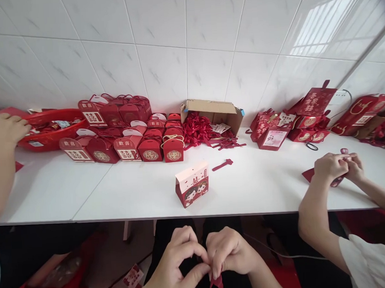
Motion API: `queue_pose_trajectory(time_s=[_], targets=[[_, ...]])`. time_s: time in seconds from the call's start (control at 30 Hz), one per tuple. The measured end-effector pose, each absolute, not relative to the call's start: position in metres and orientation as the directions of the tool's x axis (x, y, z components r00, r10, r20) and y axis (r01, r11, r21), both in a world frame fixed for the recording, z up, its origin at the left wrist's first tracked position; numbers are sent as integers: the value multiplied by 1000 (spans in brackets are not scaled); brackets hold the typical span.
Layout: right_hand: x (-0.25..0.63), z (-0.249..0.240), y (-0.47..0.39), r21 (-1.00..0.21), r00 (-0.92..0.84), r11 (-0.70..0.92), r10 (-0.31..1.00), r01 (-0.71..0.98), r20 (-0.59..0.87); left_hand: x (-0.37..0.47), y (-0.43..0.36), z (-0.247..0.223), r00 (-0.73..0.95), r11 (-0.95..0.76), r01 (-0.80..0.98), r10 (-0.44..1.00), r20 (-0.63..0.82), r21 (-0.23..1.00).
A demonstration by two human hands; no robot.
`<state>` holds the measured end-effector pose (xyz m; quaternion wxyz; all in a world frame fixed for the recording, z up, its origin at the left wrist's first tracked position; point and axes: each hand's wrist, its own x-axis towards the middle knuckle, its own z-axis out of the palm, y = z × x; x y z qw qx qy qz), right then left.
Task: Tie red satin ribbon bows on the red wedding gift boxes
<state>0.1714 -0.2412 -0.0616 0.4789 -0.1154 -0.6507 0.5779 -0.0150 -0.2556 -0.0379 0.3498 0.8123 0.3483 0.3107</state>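
Over my lap, in front of the table edge, my two hands meet at the fingertips. My right hand (228,251) is closed on a dark red ribbon (217,285), whose short end hangs below the fingers. Thumb and forefinger of my left hand (183,262) are pinched together right against the right fingertips; whatever lies between them is hidden. On the table ahead stands a red and pink gift box (192,186) with two cartoon figures, upright and untouched. Just behind it lies a small red ribbon strip with a knotted end (223,164).
Rows of red gift boxes (127,150) stand at the back left, beside a red basket (53,143). A cardboard box (211,106) spills red ribbons (196,128). A co-worker's hands (339,167) hold something at right; another person's hand (7,127) is at left.
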Motion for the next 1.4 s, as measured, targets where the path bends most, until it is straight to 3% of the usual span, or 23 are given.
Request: queue_pose_trajectory(time_s=[0.3,0.43,0.5,0.57,0.63,0.67,0.87,1.07,1.13,1.23,1.3,1.4], targets=[[166,-79,-241,-867,-585,313,643,-387,494,-16,-252,-41,677,-454,324,724,131,830],[168,-94,-244,-896,-527,303,729,-324,437,-25,-238,-42,707,-456,265,691,150,850],[172,-101,-245,-901,-454,320,783,-293,426,-27,-223,-45,553,-477,249,785,281,843],[176,-105,-245,-902,-403,327,812,-283,421,-26,-203,-49,199,-496,320,868,454,807],[179,-107,-245,-901,-377,312,829,-300,413,-20,-180,-52,-106,-446,448,834,541,775],[180,-108,-244,-901,-371,303,834,-310,408,-16,-168,-53,-148,-422,483,824,547,767],[179,-100,-245,-888,-357,284,837,-361,414,7,-132,-52,-20,-424,356,887,460,833],[188,-91,-246,-857,-240,330,864,-396,443,9,-140,-56,115,-487,255,873,474,835],[194,-89,-243,-866,-141,394,881,-309,451,10,-147,-58,141,-462,197,886,442,864],[202,-85,-233,-869,14,494,869,-38,494,14,-158,-61,140,-422,87,902,409,902],[203,-82,-222,-840,27,536,841,85,540,18,-165,-63,158,-376,24,916,368,926],[197,-77,-209,-797,-33,590,806,132,591,23,-176,-65,205,-322,-23,925,320,946]])
